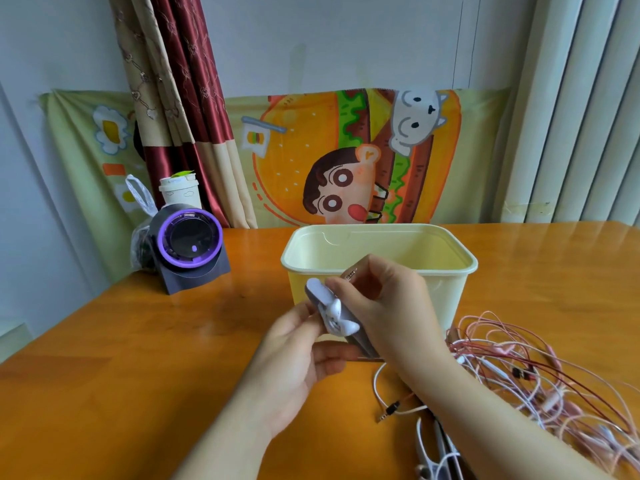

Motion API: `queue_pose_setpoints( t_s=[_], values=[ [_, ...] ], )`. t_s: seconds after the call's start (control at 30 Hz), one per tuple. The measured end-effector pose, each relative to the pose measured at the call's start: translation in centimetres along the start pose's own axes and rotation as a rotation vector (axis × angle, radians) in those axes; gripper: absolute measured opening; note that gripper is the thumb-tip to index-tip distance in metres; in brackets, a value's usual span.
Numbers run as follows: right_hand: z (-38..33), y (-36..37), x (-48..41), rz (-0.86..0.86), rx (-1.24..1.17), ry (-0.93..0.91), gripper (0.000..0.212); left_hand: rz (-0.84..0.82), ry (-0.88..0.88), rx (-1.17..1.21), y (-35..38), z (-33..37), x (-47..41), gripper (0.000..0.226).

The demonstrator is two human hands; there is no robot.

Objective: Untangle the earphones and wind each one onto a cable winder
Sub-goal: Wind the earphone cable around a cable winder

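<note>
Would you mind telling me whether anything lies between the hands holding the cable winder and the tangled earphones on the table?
Nothing visible does. The left hand and right hand hold the cable winder in front of the cream tub; the earphones lie on the table beside the right forearm.

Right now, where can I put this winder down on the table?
Bare table lies left of your left hand, before the purple gadget, and right of the tub. The near right, by your right hand on the winder, is crowded with tangled earphones.
</note>
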State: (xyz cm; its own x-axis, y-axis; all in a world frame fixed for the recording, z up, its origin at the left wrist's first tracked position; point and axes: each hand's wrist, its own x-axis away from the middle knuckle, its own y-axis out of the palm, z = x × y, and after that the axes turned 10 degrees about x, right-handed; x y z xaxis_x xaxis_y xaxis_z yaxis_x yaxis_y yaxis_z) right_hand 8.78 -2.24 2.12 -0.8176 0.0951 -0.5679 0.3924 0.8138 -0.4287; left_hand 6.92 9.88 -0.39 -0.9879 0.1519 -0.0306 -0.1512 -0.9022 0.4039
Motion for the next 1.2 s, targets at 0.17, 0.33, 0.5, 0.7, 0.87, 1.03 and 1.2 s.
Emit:
queue_pose_setpoints(
  t_s=[0.17, 0.33, 0.5, 0.7, 0.87, 1.03, 1.2],
  values=[
    [0.4, 0.4, 0.2, -0.013, -0.027, -0.02, 0.018, -0.087, -0.04, 0.275, 0.3, 0.1, -0.2, 0.03],
    [0.6, -0.2, -0.3, -0.23, -0.143, 0.068, 0.015, 0.042, 0.09, 0.211, 0.4, -0.3, -0.5, 0.038],
    [1.1, -0.9, -1.0, -0.372, -0.234, 0.166, 0.016, 0.173, 0.17, 0.279, -0.3, 0.5, -0.7, 0.021],
    [0.7, -1.1, -0.8, -0.438, -0.28, 0.097, 0.003, 0.108, 0.211, 0.275, -0.3, 0.8, -0.6, 0.026],
    [0.5, -1.1, -0.6, -0.402, -0.216, 0.002, 0.002, 0.02, 0.232, 0.237, -0.4, 0.7, -0.8, 0.026],
    [-0.1, -1.6, -0.7, -0.368, -0.195, -0.043, 0.008, -0.005, 0.305, 0.113, -1.2, 0.3, -1.0, 0.033],
    [-0.5, -1.9, -0.7, -0.254, -0.132, -0.094, 0.008, 0.019, 0.375, -0.164, -1.2, -0.2, -1.1, 0.04]
  ],
)
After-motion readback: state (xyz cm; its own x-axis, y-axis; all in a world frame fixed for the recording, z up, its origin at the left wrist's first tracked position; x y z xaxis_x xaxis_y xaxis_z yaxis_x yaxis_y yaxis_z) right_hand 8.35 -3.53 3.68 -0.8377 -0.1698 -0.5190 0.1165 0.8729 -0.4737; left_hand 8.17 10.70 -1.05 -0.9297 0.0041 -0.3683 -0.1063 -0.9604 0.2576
